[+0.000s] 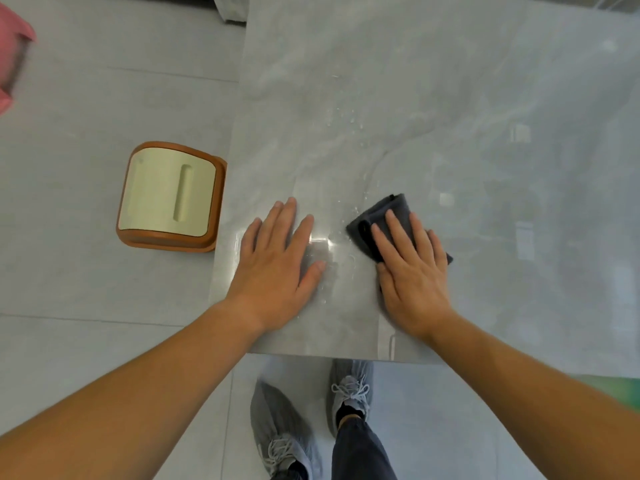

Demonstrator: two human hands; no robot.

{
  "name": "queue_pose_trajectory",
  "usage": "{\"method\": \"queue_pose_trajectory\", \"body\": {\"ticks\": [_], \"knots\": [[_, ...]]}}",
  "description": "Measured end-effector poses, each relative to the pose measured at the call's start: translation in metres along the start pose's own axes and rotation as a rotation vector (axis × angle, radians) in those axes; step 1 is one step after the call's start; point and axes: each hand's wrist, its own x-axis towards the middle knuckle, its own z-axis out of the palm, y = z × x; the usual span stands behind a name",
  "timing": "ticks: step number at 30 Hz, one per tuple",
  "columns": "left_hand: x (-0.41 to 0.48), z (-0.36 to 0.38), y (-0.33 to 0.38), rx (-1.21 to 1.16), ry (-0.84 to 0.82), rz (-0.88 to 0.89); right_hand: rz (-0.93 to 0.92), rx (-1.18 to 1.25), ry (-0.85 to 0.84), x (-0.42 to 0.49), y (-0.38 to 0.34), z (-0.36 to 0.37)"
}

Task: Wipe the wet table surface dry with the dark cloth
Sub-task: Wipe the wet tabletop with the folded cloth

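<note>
Near the front edge of the glossy grey marble surface [450,98], the right hand [414,271] presses the folded dark grey cloth [388,213] flat with straight fingers [398,226], likely to soak up the droplets [346,116]. The left hand [277,258] rests open-palmed beside it, holding nothing, seemingly for bracing.

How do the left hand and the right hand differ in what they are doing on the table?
The left hand lies flat on the bare table, while the right hand presses on the dark cloth. The left hand is near the table's left edge; the right hand is further in from that edge. Both hands are palm down with straight fingers, near the front edge.
</note>
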Motion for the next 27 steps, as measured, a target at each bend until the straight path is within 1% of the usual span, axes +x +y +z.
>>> {"method": "queue_pose_trajectory", "body": {"ticks": [2,4,6,7,8,12,14,15,18,20,22,25,27], "knots": [[0.024,-0.008,-0.002,0.003,0.017,-0.024,-0.058,-0.027,-0.025,0.025,0.022,-0.010],[0.049,-0.015,-0.002,0.009,0.021,-0.048,0.006,-0.013,-0.003,0.066,0.031,-0.021],[0.071,-0.019,0.000,0.024,0.013,-0.078,0.089,0.015,0.033,0.101,0.026,-0.026],[0.079,-0.021,0.001,0.036,0.014,-0.093,0.096,0.014,0.044,0.110,0.022,-0.026],[0.084,-0.023,0.003,0.043,0.017,-0.110,0.069,0.005,0.042,0.112,0.020,-0.025],[0.091,-0.035,0.009,0.035,-0.006,-0.156,-0.180,-0.029,-0.046,0.101,0.044,-0.029],[0.093,-0.042,0.008,0.036,-0.006,-0.151,-0.213,-0.034,-0.061,0.126,0.059,-0.039],[0.095,-0.045,0.007,0.042,0.003,-0.143,-0.181,-0.024,-0.047,0.147,0.064,-0.046],[0.103,-0.055,0.004,0.053,0.011,-0.127,0.000,0.038,-0.029,0.212,0.061,-0.062],[0.112,-0.060,0.000,0.044,0.031,-0.120,0.038,0.020,-0.003,0.235,0.054,-0.063],[0.123,-0.065,-0.005,0.021,0.043,-0.112,-0.029,-0.022,0.009,0.234,0.052,-0.061],[0.146,-0.072,-0.011,0.015,0.015,-0.123,-0.179,-0.049,-0.064,0.227,0.066,-0.063],[0.167,-0.079,-0.016,0.038,0.003,-0.132,-0.204,-0.034,-0.104,0.240,0.077,-0.071]]}}
